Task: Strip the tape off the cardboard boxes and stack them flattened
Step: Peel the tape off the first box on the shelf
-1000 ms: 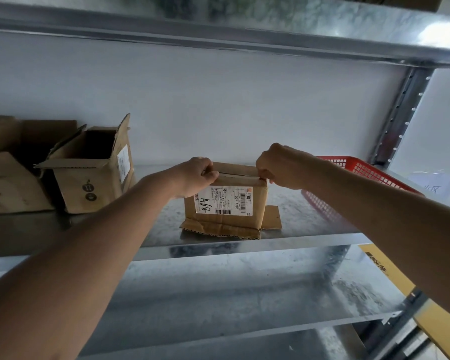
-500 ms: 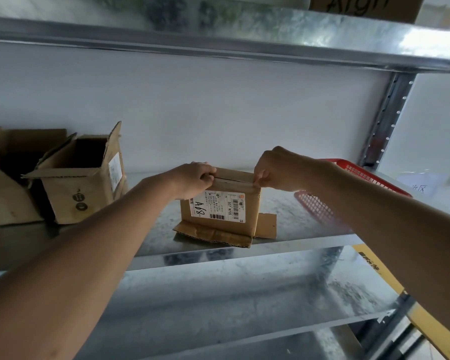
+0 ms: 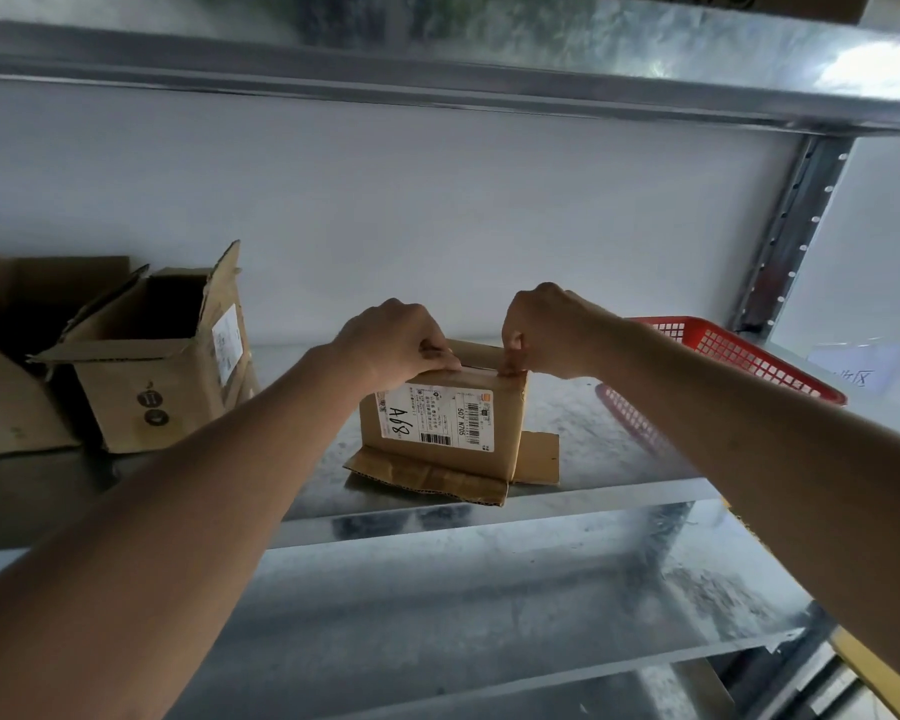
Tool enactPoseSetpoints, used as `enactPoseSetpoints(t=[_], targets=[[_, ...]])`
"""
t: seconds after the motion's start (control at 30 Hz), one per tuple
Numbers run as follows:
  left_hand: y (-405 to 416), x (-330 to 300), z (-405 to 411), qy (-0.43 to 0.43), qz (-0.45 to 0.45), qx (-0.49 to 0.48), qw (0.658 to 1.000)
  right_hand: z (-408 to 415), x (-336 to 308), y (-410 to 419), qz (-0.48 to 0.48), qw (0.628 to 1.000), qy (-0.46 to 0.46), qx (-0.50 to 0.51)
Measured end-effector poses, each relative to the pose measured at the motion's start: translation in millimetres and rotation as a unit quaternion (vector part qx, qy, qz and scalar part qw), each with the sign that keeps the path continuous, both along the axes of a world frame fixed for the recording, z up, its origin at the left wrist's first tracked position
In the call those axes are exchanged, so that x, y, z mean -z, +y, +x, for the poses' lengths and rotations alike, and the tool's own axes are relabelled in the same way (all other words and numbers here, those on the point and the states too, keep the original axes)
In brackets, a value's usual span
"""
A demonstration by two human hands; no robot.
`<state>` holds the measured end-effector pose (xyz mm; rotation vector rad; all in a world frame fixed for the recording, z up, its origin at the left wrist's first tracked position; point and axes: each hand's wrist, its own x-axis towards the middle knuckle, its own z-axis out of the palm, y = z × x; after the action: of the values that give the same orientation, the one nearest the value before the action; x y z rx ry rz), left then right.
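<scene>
In the head view, a small cardboard box (image 3: 445,426) is seen standing near the front edge of a metal shelf (image 3: 619,459), its lower flaps splayed flat beneath it and a white shipping label (image 3: 437,420) facing the camera. The left hand (image 3: 396,340) is curled over the box's top left edge, gripping it. The right hand (image 3: 544,330) is closed at the top right corner, where thumb and fingertips appear pinched on something thin; this is judged to be the end of a clear tape strip (image 3: 476,371) running along the top seam, though the tape itself can barely be made out.

Several risks are judged likely. The tape could tear partway if it is pulled at a sharp angle, leaving a remnant on the seam. The top paper layer of the cardboard could be ripped off with it. The light box could be dragged off the shelf edge if the bracing hand slips.

The box lies directly beneath and between both hands, touched by each. Two opened boxes (image 3: 167,356) are left well apart at the left, and a red basket (image 3: 723,356) sits near on the right.
</scene>
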<state>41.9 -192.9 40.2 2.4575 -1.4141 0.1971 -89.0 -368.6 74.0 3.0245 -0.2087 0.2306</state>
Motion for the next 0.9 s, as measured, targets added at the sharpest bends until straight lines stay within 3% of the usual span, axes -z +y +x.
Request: enactPoseSetpoints(t=[0.17,0.3,0.37,0.5,0.77,0.9], targets=[[0.3,3.8,0.7,-0.092,0.018,0.008,0.996,3.8,-2.4,10.0,0.005,1.000,0.006,0.004],[3.6,9.6,2.9,-0.127,0.003,0.002,0.992,9.3,-5.2,25.1,-0.065,0.998,0.001,0.007],[3.7,12.2,5.7,-0.119,-0.013,-0.010,0.993,11.5,-3.5,30.9,-0.096,0.995,-0.018,0.001],[4.2,15.1,10.9,-0.092,-0.034,-0.030,0.995,17.9,3.0,42.3,-0.013,0.999,-0.020,-0.029],[11.9,19.0,12.2,-0.031,-0.042,-0.025,0.998,22.7,4.7,60.0,-0.165,0.982,0.008,-0.092],[13.8,20.8,12.4,-0.007,-0.055,-0.014,0.998,25.3,5.2,56.0,-0.180,0.977,0.022,-0.113]])
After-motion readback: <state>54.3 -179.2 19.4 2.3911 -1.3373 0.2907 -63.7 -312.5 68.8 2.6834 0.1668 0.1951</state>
